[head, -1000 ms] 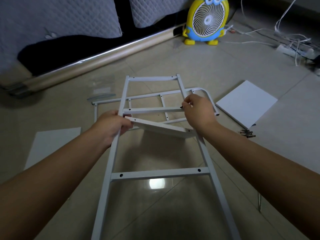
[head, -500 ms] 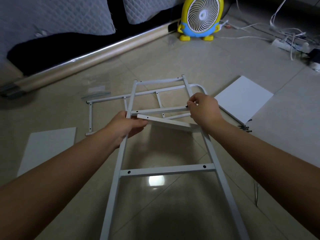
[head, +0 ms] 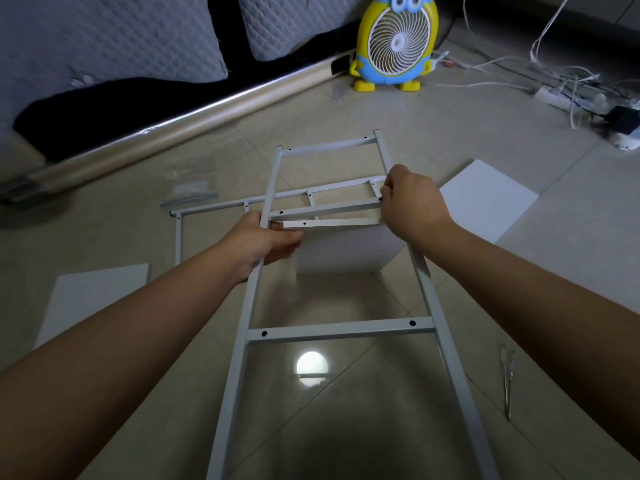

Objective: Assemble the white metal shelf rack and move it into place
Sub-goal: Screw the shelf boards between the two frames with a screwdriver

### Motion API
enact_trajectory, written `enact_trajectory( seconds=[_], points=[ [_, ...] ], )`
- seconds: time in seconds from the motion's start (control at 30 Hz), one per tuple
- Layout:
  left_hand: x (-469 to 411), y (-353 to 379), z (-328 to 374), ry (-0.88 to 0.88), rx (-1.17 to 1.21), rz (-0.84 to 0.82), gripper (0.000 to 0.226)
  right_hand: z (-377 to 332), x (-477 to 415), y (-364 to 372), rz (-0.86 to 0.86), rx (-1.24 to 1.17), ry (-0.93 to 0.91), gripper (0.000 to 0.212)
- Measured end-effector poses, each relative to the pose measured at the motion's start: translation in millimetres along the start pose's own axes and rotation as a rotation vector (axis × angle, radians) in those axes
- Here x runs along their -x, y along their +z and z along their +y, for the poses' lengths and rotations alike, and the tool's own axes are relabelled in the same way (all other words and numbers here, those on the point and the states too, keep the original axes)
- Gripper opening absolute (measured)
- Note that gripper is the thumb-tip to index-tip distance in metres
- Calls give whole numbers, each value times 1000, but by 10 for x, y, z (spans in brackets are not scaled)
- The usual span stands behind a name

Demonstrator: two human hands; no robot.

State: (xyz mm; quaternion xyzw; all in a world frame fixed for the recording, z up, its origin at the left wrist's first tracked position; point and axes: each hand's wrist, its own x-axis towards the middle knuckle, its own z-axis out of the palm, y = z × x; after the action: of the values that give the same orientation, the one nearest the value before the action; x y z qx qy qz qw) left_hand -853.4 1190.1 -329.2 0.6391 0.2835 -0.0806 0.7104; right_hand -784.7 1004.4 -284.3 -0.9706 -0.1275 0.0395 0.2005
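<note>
A white metal ladder-like side frame (head: 341,330) is raised in front of me, its rungs drilled with screw holes. My left hand (head: 265,242) grips the frame's left rail and props the left end of a white shelf board (head: 343,249) held just under the second rung. My right hand (head: 410,202) pinches at the right end of that rung, where a small dark screw shows at the fingertips. A second white frame (head: 242,204) with a curved corner lies flat on the floor behind.
Two more white shelf boards lie on the tiled floor, one at left (head: 93,299) and one at right (head: 488,199). A metal tool (head: 507,382) lies at lower right. A yellow fan (head: 394,43), cables and a power strip (head: 568,98) stand at the back; a bed base (head: 173,119) runs along the left.
The shelf board has swung up from a slant to lie nearly parallel under the rung, its flat face now showing. Both hands kept their hold on the frame.
</note>
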Motion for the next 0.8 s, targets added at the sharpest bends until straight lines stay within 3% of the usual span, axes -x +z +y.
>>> enact_trajectory(
  seconds=[0.1,0.2,0.4,0.57,0.8],
  points=[
    [-19,-4,38,2,-41,8,40,16,-15,41,19,3,0,20],
    [6,28,94,5,-88,12,14,34,-28,88,42,-41,13,19],
    [32,50,276,4,92,30,17,18,-86,101,49,-113,39,19],
    [42,99,292,53,0,61,22,53,-99,81,17,-184,80,25],
    [-19,183,319,62,57,114,9,130,-105,53,23,-242,100,25]
  ],
)
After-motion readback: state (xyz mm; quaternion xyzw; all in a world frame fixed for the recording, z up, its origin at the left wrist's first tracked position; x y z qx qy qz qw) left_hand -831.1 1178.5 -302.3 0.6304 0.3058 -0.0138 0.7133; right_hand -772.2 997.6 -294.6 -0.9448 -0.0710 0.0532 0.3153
